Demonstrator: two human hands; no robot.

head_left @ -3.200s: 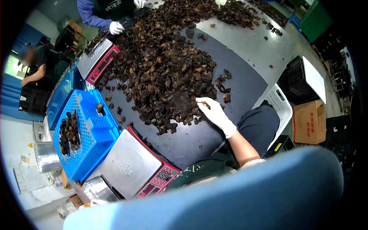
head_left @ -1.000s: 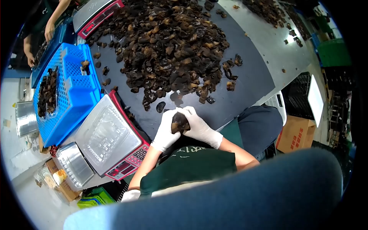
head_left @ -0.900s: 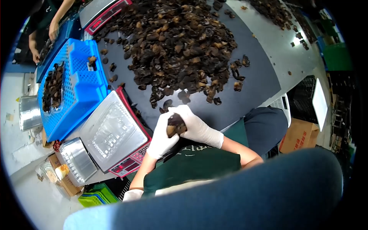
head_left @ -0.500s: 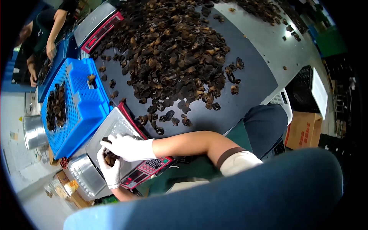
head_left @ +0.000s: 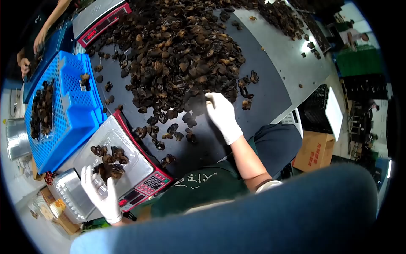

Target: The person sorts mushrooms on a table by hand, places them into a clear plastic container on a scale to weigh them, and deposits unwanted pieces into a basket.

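Observation:
Dark brown fungus pieces form a large heap (head_left: 182,55) on the dark mat (head_left: 270,80). My right hand (head_left: 221,115), white-gloved, is at the heap's near edge with its fingers bent together; what they hold, if anything, is hidden. On the near red-edged scale (head_left: 146,165) lies a clear plastic tray (head_left: 122,142) with several fungus pieces (head_left: 111,160) in it. My left hand (head_left: 100,192), also gloved, is beside the tray's near left edge, its fingers spread and nothing between them. Several loose pieces (head_left: 160,144) lie between scale and heap.
A blue basket (head_left: 80,114) at the left bears a filled tray (head_left: 41,110). Stacked clear trays (head_left: 69,190) stand left of the scale. A second scale (head_left: 99,25) and a co-worker's arms (head_left: 50,25) are at the upper left. At the right are a black crate (head_left: 315,110) and a carton (head_left: 314,150).
My hands were together over the scale, holding fungus pieces. Those pieces now lie in the tray, my left hand has opened beside it, and my right hand has moved right to the heap.

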